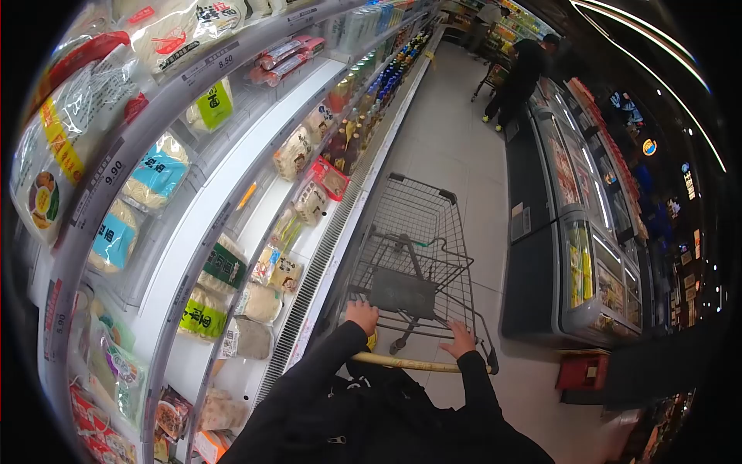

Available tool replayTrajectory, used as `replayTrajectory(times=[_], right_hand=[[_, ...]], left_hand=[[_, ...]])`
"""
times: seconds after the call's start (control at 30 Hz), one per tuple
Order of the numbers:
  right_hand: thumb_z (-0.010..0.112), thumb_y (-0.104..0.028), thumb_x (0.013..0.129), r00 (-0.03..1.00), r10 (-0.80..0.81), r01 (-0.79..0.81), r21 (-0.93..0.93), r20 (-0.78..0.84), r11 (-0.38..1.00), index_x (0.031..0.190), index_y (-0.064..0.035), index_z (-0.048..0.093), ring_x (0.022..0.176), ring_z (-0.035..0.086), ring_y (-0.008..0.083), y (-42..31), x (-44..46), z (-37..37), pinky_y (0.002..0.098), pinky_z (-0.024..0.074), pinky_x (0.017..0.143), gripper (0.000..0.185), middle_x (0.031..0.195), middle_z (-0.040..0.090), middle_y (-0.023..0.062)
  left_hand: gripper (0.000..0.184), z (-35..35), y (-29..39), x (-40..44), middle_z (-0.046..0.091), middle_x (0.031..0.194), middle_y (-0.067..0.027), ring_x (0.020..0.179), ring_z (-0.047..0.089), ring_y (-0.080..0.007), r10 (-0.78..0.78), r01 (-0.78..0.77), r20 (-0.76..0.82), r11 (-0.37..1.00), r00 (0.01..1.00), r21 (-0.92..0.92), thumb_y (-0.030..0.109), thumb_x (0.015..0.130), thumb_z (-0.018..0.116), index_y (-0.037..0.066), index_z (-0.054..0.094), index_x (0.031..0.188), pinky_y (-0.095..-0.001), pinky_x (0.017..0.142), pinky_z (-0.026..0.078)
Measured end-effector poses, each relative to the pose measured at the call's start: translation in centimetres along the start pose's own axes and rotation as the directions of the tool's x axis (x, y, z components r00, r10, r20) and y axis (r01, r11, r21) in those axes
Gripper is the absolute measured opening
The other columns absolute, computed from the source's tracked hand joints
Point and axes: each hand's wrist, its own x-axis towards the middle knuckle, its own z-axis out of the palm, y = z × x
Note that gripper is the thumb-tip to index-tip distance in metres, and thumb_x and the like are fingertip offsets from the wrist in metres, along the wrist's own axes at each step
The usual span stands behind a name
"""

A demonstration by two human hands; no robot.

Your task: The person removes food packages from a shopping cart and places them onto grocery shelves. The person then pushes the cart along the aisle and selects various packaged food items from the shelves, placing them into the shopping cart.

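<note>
Shopping cart (421, 232), wire, dark panel (402, 292) at rear — in the aisle between refrigerated shelves (209, 174) and freezers (558, 155). Left hand (361, 315): fingers bent, at cart's rear; grip cannot be told. Right hand (461, 339): fingers spread, near yellow handle (421, 362). Shelves: bagged foods, bottles (386, 81). Near freezer — yellow packages (580, 263).

Tiled floor (452, 135); freezers (576, 232) right — shelves (209, 178) left.

The wire shopping cart (423, 247) is dark grey, its handle (421, 362) yellowish. The floor tiles (433, 139) are pale grey. Both sleeves (475, 387) are black.
</note>
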Motion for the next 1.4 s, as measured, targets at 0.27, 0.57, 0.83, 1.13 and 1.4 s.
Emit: replayTrajectory(times=[0.27,0.57,0.83,1.13,1.4], right_hand=[[0.064,-0.023,0.095,0.987,-0.136,0.138,0.023,-0.083,0.990,0.096,-0.0124,0.075,0.086,0.067,0.0367,0.2,2.4,0.4,0.0501,0.0522,0.073,0.015,0.089,0.071,0.0134],[0.075,-0.044,0.086,0.997,-0.059,0.057,0.050,0.046,0.997,0.090,-0.0116,0.073,0.081,0.069,0.0330,1.0,5.2,-1.1,0.0454,0.0534,0.070,0.033,0.082,0.071,0.0112],[0.075,-0.045,0.085,0.984,-0.173,0.175,0.076,-0.031,0.982,0.092,-0.0117,0.074,0.085,0.070,0.0318,2.0,9.1,-3.2,0.0451,0.0558,0.074,0.034,0.088,0.073,0.0098],[0.068,-0.026,0.086,0.993,-0.103,0.106,0.069,-0.053,0.992,0.088,-0.0076,0.071,0.082,0.070,0.0332,2.7,15.4,-5.3,0.0474,0.0549,0.072,0.019,0.084,0.072,0.0116],[0.066,-0.025,0.086,0.993,-0.065,0.075,0.101,-0.101,0.992,0.081,-0.0070,0.068,0.082,0.069,0.0354,3.8,21.3,-7.7,0.0489,0.0536,0.072,0.019,0.083,0.071,0.0122]], left_hand=[[0.020,-0.8,-0.4,0.9,0.074,0.085,-0.0142,0.084,0.073,-0.0349,0.138,-0.137,0.002,0.988,0.990,-0.067,0.018,0.081,0.064,0.009,0.074,0.096,-0.0482,0.075,0.057],[0.025,-1.9,-1.0,3.7,0.073,0.078,-0.0164,0.073,0.072,-0.0366,0.139,-0.138,0.033,0.990,0.990,-0.026,0.029,0.082,0.063,0.007,0.074,0.085,-0.0477,0.070,0.057],[0.025,-3.6,-1.8,8.0,0.073,0.081,-0.0152,0.073,0.072,-0.0347,0.166,-0.165,-0.068,0.986,0.984,0.018,0.030,0.083,0.062,0.007,0.071,0.086,-0.0483,0.067,0.058],[0.024,-6.7,-2.7,14.7,0.074,0.087,-0.0109,0.077,0.073,-0.0314,0.108,-0.107,-0.032,0.993,0.994,0.042,0.032,0.082,0.064,0.010,0.072,0.089,-0.0465,0.068,0.057],[0.028,-9.7,-4.0,21.4,0.074,0.089,-0.0106,0.080,0.073,-0.0319,0.115,-0.118,0.044,0.990,0.992,0.078,0.035,0.080,0.069,0.010,0.071,0.093,-0.0466,0.070,0.057]])
